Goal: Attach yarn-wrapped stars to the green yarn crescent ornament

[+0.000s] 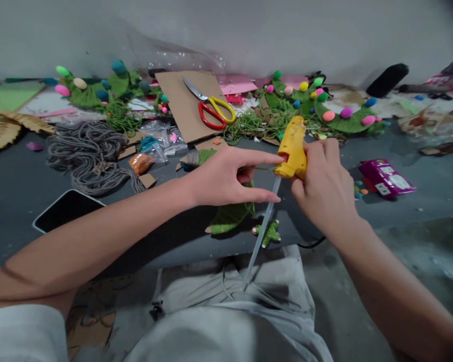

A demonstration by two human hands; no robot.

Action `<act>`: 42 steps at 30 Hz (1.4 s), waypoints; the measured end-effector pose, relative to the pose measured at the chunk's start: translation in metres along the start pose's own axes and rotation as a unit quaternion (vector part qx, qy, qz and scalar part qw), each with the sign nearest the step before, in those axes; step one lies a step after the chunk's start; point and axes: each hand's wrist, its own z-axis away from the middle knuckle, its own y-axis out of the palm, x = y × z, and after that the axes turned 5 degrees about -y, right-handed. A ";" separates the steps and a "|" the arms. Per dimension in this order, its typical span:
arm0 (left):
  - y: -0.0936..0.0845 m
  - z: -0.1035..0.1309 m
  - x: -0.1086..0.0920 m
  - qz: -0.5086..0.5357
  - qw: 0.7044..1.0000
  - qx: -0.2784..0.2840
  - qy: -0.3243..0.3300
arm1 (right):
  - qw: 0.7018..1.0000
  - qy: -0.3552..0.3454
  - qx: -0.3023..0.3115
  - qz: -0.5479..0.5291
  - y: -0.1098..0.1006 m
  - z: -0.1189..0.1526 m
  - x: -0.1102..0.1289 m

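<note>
My right hand (326, 183) is wrapped round a yellow hot glue gun (292, 146), held above the table with its nozzle pointing away from me. A long translucent glue stick (262, 234) juts from the gun's rear and slants down toward my lap. My left hand (232, 176) has its index finger and thumb stretched apart, the index tip at the gun's red part; its other fingers curl in. Under this hand lies a green yarn-wrapped crescent (232, 217), partly hidden. Near the table's front edge is a small green figure (271, 233) with white tips, behind the glue stick.
Scissors (207, 103) lie on cardboard (173, 108) at the back. Green crescents with coloured balls (343, 118) stand along the wall. Grey cord (85, 151) and a phone (66, 208) are at left. A purple packet (387, 178) lies at right; a black cable (312, 245) runs off the edge.
</note>
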 end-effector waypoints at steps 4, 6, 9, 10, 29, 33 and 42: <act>0.002 0.000 0.003 0.005 1.000 0.016 0.006 | 1.000 -0.007 0.000 0.007 0.002 0.000 -0.001; 0.003 0.001 0.003 0.006 1.000 0.018 0.013 | 1.000 -0.015 -0.003 0.016 0.003 -0.001 -0.002; 0.003 0.002 0.003 0.008 1.000 0.019 0.018 | 0.999 -0.023 -0.008 0.030 0.005 -0.001 -0.004; 0.003 0.002 0.003 0.008 1.000 0.020 0.017 | 0.999 -0.024 -0.008 0.034 0.005 -0.001 -0.005; 0.002 0.001 0.001 0.022 0.999 0.019 -0.041 | 0.998 -0.056 -0.032 0.010 0.012 -0.007 -0.023; 0.001 0.000 -0.004 0.044 0.997 0.019 -0.059 | 0.999 -0.026 -0.011 0.020 0.003 -0.007 -0.021; 0.009 0.005 -0.025 0.110 0.962 0.178 -0.176 | 0.999 0.012 0.011 0.028 -0.004 -0.010 -0.004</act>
